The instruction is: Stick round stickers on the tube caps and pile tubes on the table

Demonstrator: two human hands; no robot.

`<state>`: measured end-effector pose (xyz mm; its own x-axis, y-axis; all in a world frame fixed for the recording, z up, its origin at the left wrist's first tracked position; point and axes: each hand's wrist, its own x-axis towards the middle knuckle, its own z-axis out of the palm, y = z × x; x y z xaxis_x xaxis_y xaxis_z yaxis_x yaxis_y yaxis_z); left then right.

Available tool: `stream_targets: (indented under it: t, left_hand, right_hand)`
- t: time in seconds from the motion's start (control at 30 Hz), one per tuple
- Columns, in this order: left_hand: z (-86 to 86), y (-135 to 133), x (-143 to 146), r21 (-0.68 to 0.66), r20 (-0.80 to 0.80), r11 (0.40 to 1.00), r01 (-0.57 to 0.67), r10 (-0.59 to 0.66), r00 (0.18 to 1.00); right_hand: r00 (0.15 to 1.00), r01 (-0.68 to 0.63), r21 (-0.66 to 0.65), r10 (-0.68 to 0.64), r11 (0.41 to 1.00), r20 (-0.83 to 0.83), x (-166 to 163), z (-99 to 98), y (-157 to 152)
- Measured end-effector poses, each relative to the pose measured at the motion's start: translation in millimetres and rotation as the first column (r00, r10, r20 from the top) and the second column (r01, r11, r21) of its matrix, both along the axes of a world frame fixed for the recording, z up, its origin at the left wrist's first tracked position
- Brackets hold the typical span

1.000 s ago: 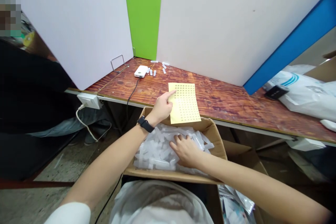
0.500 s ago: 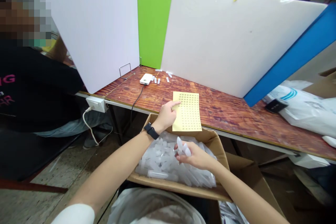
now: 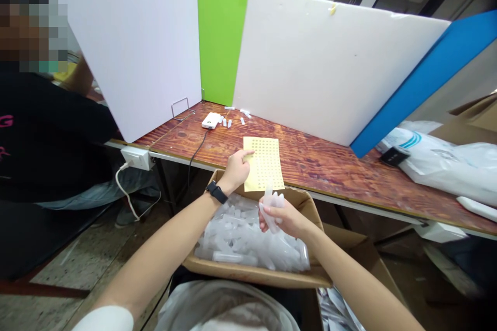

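Note:
My left hand (image 3: 237, 170), with a dark watch on its wrist, rests at the left side of a yellow sticker sheet (image 3: 265, 180). Its index finger is stretched out onto the upper rows of small round marks, while the other fingers are curled below; I see nothing held in it. The sheet lies at the table's front edge. My right hand (image 3: 285, 217) is closed around several translucent plastic tubes (image 3: 268, 197), one of them pointing up towards the sheet's lower edge. Under both hands, an open cardboard box (image 3: 248, 278) holds many similar loose tubes (image 3: 233, 257).
Several small tubes (image 3: 229, 123) lie on the wooden table (image 3: 310, 158) beside a white cabled device (image 3: 210, 120). White, green and blue boards (image 3: 303, 67) stand behind. A plastic-wrapped bundle (image 3: 446, 160) sits at right. A person in black (image 3: 46, 129) is at left.
My right hand has risen towards the sheet's lower edge, and one tube now points upward from it. My left finger stays on the sheet. The whole view has shifted slightly.

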<state>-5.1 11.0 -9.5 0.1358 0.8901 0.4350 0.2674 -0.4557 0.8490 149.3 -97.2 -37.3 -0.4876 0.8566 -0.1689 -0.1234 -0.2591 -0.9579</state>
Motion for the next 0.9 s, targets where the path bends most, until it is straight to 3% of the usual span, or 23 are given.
stream_targets:
  t: [0.3, 0.47, 0.57, 0.63, 0.73, 0.8, 0.87, 0.9]
  left_hand:
    - [13.8, -18, 4, 0.119, -0.010, 0.993, 0.009, -0.007, 1.000]
    - [9.5, -20, 5, -0.038, -0.235, 0.992, 0.124, -0.130, 0.963]
    - [6.0, -19, 0, -0.091, -0.358, 0.979, 0.181, -0.202, 0.911]
    - [6.9, -23, -4, -0.128, -0.460, 0.965, 0.228, -0.261, 0.848]
    - [16.4, -36, -11, -0.177, -0.636, 0.968, 0.177, -0.250, 0.731]
    - [27.3, -51, -13, -0.070, -0.725, 0.998, -0.001, -0.050, 0.687]
    - [37.9, -66, -11, 0.164, -0.715, 0.965, -0.203, 0.259, 0.650]
    - [41.4, -73, -8, 0.239, -0.688, 0.948, -0.209, 0.317, 0.653]
  right_hand:
    - [0.970, 0.242, 0.079, -0.238, 0.967, -0.056, 4, 9.1, 6]
    - [0.904, 0.426, 0.099, -0.418, 0.899, -0.091, 9, 7.8, 13]
    - [0.876, 0.470, 0.228, -0.483, 0.853, -0.001, 12, 7.5, 15]
    - [0.849, 0.401, 0.415, -0.501, 0.817, 0.165, 14, 7.2, 15]
    - [0.736, 0.120, 0.677, -0.523, 0.726, 0.430, 16, 6.2, 13]
    - [0.629, -0.080, 0.735, -0.537, 0.674, 0.562, 17, 4.6, 10]
    - [0.507, -0.237, 0.715, -0.544, 0.658, 0.669, 16, 2.7, 8]
    - [0.449, -0.296, 0.693, -0.544, 0.658, 0.709, 16, 2.0, 8]
